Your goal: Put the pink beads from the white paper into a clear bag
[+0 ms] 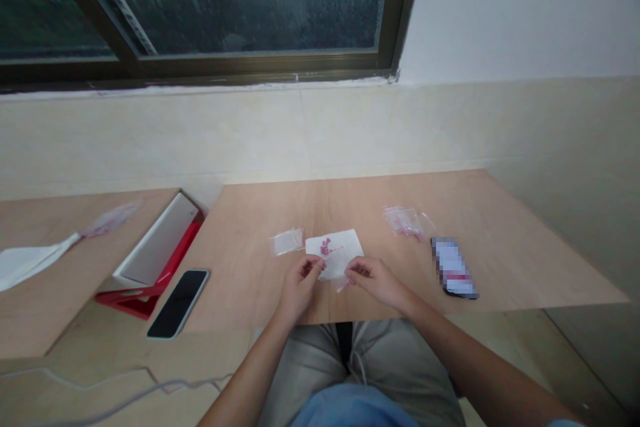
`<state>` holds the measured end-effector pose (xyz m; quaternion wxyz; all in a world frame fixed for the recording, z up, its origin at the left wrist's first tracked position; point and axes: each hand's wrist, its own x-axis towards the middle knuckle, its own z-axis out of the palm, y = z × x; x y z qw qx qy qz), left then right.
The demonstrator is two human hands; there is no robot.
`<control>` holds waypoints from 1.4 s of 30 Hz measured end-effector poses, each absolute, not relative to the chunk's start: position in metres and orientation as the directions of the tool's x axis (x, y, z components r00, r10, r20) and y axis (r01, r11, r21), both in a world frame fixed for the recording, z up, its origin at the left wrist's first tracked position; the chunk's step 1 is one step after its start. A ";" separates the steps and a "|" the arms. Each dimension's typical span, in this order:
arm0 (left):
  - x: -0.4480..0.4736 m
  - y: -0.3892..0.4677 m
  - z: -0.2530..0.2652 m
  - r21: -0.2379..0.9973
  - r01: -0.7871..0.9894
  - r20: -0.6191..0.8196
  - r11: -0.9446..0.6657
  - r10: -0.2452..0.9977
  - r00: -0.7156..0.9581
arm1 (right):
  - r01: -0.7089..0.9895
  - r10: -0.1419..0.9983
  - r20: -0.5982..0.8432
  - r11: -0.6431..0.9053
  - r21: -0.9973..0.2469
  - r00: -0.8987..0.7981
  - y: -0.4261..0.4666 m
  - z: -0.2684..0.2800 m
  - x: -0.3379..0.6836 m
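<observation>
At the far left of the frame, a white folded sheet (27, 263) and a clear plastic bag with pink contents (111, 217) lie on a neighbouring wooden surface (75, 247). Right of them, a red-and-white box (153, 260) leans in the gap, and a black smartphone with a white edge (179, 303) rests on the left corner of the light wooden counter (525, 260). A small empty clear plastic bag (287, 241) sits just left of centre. At centre, a seated person works over a white paper slip carrying a small heap of pink beads (336, 250). The left hand (301, 283) touches the slip's near left edge, its grip pinched together on something too small to make out. The right hand (376, 280) meets the slip's near right edge, fingers closed on what seems a thin clear strand; what exactly it holds cannot be told. Judging from the scene, such fine work goes best with both hands low over the paper, so anything dropped lands on the slip. Further right lie a clear bag of pink beads (407, 221) and a dark, blurred-out rectangular object (454, 268).
</observation>
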<state>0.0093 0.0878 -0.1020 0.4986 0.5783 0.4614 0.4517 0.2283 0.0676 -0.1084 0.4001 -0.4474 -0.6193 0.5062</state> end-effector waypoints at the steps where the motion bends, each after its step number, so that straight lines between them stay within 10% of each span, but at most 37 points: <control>1: 0.009 0.087 -0.101 0.992 0.095 0.064 -0.081 0.984 0.167 | 0.156 0.960 0.038 0.084 -0.984 -0.277 0.068 -0.109 0.228; 42: 0.008 0.070 -0.081 0.910 0.328 0.147 -0.254 0.937 0.317 | -0.042 0.985 0.020 0.013 -0.999 -0.173 0.082 -0.114 0.225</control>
